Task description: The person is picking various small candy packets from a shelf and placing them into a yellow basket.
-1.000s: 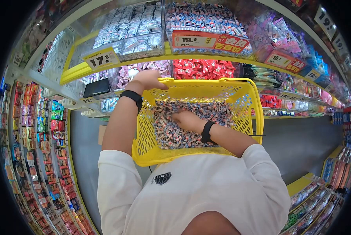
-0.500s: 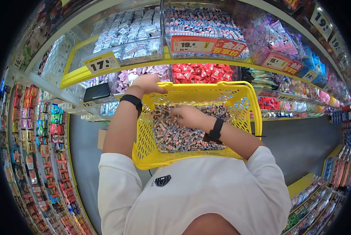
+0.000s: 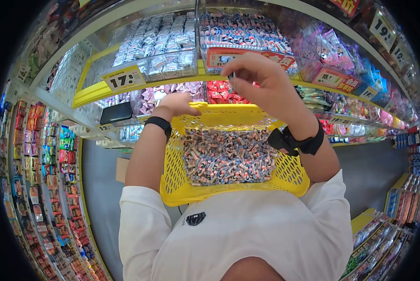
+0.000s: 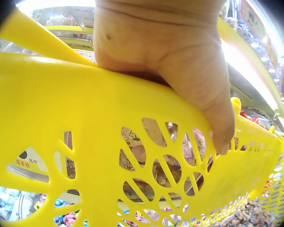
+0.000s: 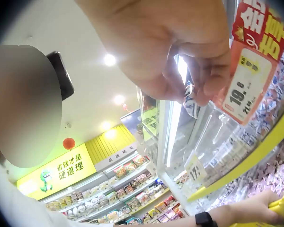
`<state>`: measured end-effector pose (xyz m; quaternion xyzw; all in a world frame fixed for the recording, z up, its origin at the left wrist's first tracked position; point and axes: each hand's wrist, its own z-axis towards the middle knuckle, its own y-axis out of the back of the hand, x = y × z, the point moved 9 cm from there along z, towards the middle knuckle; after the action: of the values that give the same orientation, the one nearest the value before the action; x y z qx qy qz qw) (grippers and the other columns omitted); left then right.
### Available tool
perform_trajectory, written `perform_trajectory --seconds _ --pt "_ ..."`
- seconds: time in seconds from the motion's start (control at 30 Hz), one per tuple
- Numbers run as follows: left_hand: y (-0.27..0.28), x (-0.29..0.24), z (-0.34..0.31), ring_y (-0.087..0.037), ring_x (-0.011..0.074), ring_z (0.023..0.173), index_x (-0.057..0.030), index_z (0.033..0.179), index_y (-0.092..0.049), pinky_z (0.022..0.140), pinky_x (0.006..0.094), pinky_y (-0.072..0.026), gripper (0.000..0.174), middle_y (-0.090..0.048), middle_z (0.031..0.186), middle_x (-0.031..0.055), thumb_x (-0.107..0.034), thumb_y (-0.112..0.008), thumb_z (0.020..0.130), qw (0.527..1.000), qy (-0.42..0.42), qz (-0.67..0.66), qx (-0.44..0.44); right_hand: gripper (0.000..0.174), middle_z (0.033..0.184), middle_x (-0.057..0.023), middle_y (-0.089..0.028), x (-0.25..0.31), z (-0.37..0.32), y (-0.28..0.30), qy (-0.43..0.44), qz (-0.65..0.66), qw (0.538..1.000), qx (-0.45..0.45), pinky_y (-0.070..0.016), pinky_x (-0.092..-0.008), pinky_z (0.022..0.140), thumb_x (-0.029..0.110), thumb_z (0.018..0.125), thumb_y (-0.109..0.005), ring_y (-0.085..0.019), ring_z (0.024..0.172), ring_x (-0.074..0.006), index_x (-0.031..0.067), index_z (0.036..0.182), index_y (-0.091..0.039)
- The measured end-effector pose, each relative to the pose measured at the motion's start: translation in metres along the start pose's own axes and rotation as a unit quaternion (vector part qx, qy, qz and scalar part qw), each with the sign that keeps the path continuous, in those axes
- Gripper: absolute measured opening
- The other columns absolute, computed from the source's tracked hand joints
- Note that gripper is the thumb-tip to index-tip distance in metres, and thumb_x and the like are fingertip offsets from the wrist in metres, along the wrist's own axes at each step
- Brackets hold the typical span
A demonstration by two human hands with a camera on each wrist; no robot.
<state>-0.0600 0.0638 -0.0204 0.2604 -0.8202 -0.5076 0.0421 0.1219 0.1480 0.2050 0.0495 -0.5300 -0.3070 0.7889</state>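
In the head view a yellow basket (image 3: 172, 187) holds many small wrapped candies (image 3: 228, 157). The left hand (image 3: 174, 104) grips its far left rim; in the left wrist view that hand (image 4: 180, 61) has its thumb over the inner wall (image 4: 94, 113). Raised above the basket's far side, in front of the red price label (image 3: 219, 57), is the right hand (image 3: 271, 86). The right wrist view shows this hand (image 5: 180, 52) pinching one small wrapped candy (image 5: 191, 101) between thumb and fingers, beside the price label (image 5: 244, 87).
Clear bins of white-wrapped candy (image 3: 158, 37) and blue-and-white candy (image 3: 240, 28) stand beyond the basket. Below are purple and red candies (image 3: 224, 91). A black phone (image 3: 116, 112) lies at the left shelf edge. Packed snack racks (image 3: 55, 187) line the left side.
The right hand has risen out of the candies in the basket, up and away toward the shelf labels, with a candy in its fingers. The left hand keeps its grip on the rim.
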Motion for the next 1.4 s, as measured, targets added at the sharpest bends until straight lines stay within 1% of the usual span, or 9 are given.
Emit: perform_trajectory --seconds 0.13,0.17,0.3,0.4,0.43,0.53,0.57,0.83,1.4 --pt "-0.001 0.001 0.002 -0.069 0.0320 0.090 -0.0039 0.099 -0.074 0.082 0.0420 -0.0526 0.069 -0.072 0.096 0.0174 -0.066 -0.071 0.069 1.000 -0.001 0.010 -0.001 0.018 0.084 0.0035 -0.059 -0.002 0.031 0.029 -0.050 -0.080 0.995 -0.017 -0.0440 -0.0211 0.065 0.010 0.091 -0.065 -0.052 0.073 -0.0026 0.0052 0.108 -0.068" --pt "-0.002 0.002 0.003 -0.069 0.0321 0.090 -0.0037 0.099 -0.074 0.082 0.0420 -0.0526 0.069 -0.072 0.096 0.0173 -0.066 -0.071 0.069 1.000 -0.002 0.011 -0.001 0.020 0.077 0.0043 -0.056 0.005 0.039 0.032 -0.033 -0.121 0.992 -0.006 -0.0420 -0.0213 0.063 0.014 0.092 -0.063 -0.050 0.071 -0.0027 0.0049 0.109 -0.068" --pt "-0.004 0.003 0.004 -0.069 0.0323 0.090 -0.0034 0.099 -0.073 0.082 0.0422 -0.0528 0.070 -0.072 0.096 0.0172 -0.066 -0.071 0.068 1.000 0.001 0.010 0.006 0.022 0.073 0.0044 -0.053 -0.018 0.076 0.035 -0.021 -0.201 0.979 0.039 -0.0392 -0.0220 0.058 0.013 0.092 -0.060 -0.047 0.067 -0.0027 0.0034 0.111 -0.067" --pt "-0.005 0.005 0.006 -0.069 0.0322 0.090 -0.0038 0.098 -0.073 0.082 0.0423 -0.0528 0.069 -0.072 0.096 0.0170 -0.066 -0.071 0.068 1.000 0.001 0.007 0.004 0.025 0.073 0.0033 -0.058 -0.056 0.110 0.042 -0.010 -0.190 0.976 0.102 -0.0416 -0.0228 0.057 0.025 0.090 -0.062 -0.052 0.065 -0.0040 0.0079 0.108 -0.069" --pt "-0.004 0.004 0.006 -0.069 0.0322 0.090 -0.0039 0.098 -0.073 0.082 0.0423 -0.0528 0.069 -0.072 0.096 0.0169 -0.066 -0.071 0.068 1.000 0.000 0.006 0.000 0.033 0.088 -0.0102 -0.072 -0.037 0.114 0.038 -0.042 -0.203 0.974 0.093 -0.0508 -0.0328 0.079 0.029 0.087 -0.057 -0.066 0.084 -0.0210 0.0032 0.103 -0.071" --pt "-0.002 0.003 0.003 -0.069 0.0320 0.090 -0.0044 0.098 -0.073 0.082 0.0423 -0.0529 0.068 -0.072 0.096 0.0166 -0.066 -0.071 0.068 1.000 -0.001 0.005 -0.004 0.035 0.090 -0.0109 -0.073 -0.060 0.135 0.040 -0.076 -0.226 0.966 0.095 -0.0513 -0.0331 0.079 0.032 0.087 -0.057 -0.066 0.083 -0.0187 0.0045 0.104 -0.072" --pt "-0.002 0.003 0.003 -0.069 0.0320 0.090 -0.0045 0.098 -0.073 0.082 0.0422 -0.0529 0.068 -0.072 0.096 0.0164 -0.066 -0.071 0.068 1.000 -0.001 0.007 -0.002 0.036 0.091 -0.0099 -0.073 -0.066 0.139 0.040 -0.136 -0.233 0.957 0.110 -0.0513 -0.0337 0.077 0.031 0.086 -0.059 -0.066 0.082 -0.0190 0.0039 0.105 -0.072" --pt "-0.002 0.004 0.004 -0.068 0.0324 0.083 -0.0056 0.093 -0.074 0.076 0.0424 -0.0518 0.066 -0.071 0.088 0.0160 -0.067 -0.071 0.068 1.000 -0.006 0.009 -0.015 0.035 0.090 -0.0073 -0.072 -0.095 0.176 0.039 -0.182 -0.246 0.938 0.161 -0.0503 -0.0319 0.071 0.036 0.084 -0.061 -0.065 0.077 -0.0163 0.0086 0.103 -0.072" --pt "-0.001 0.003 0.001 -0.068 0.0320 0.086 -0.0047 0.094 -0.074 0.079 0.0428 -0.0520 0.065 -0.071 0.090 0.0163 -0.065 -0.072 0.068 1.000 -0.010 -0.009 -0.024 0.034 0.084 -0.0031 -0.071 -0.140 0.189 0.026 -0.348 -0.344 0.851 0.191 -0.0473 -0.0257 0.060 0.045 0.080 -0.065 -0.064 0.069 -0.0092 0.0186 0.101 -0.071"
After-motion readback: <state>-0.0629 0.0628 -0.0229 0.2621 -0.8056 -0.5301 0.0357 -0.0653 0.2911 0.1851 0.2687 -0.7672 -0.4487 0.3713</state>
